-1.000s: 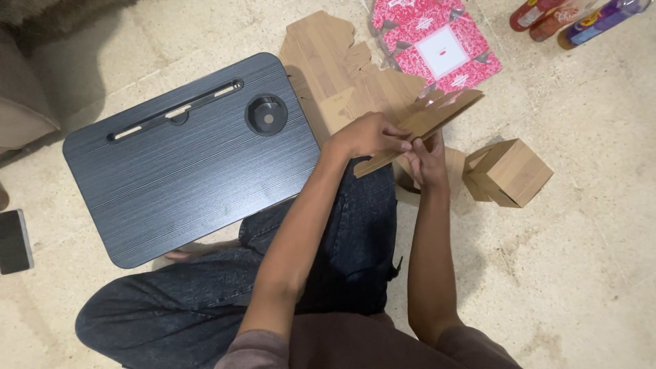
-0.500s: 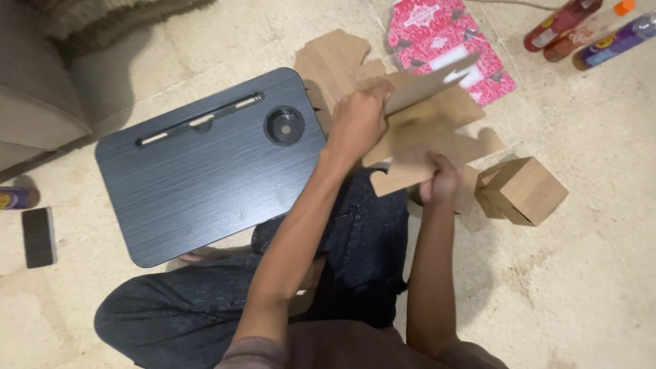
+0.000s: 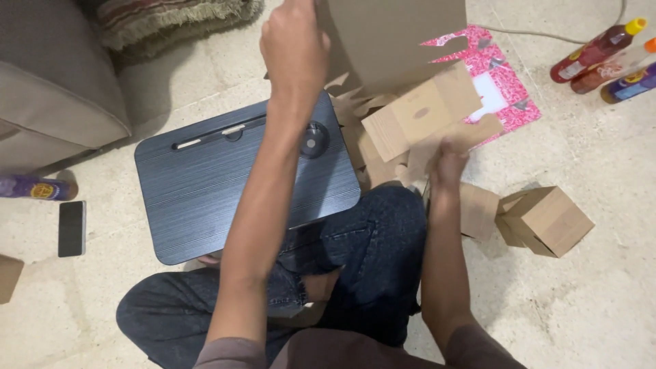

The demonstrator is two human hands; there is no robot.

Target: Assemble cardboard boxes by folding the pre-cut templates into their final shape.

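Observation:
I sit cross-legged on the floor and hold a flat brown cardboard box blank [image 3: 403, 41] up in front of me. My left hand [image 3: 295, 48] is raised high and grips its left edge. My right hand [image 3: 447, 164] is lower and pinches a hanging flap of the same cardboard [image 3: 420, 113]. More flat cardboard blanks [image 3: 369, 154] lie on the floor under it. A folded brown box [image 3: 547, 220] stands to the right of my right forearm.
A dark lap desk [image 3: 205, 184] lies on the floor left of my knees. A pink patterned box blank [image 3: 502, 92] lies behind the cardboard. Bottles [image 3: 608, 58] are at top right. A phone [image 3: 71, 227] and a purple bottle [image 3: 34, 188] are at left, near a sofa [image 3: 48, 89].
Both hands have lifted the cardboard blank up off the floor towards the camera. My left hand rose the most; the blank now hangs open with its flaps down.

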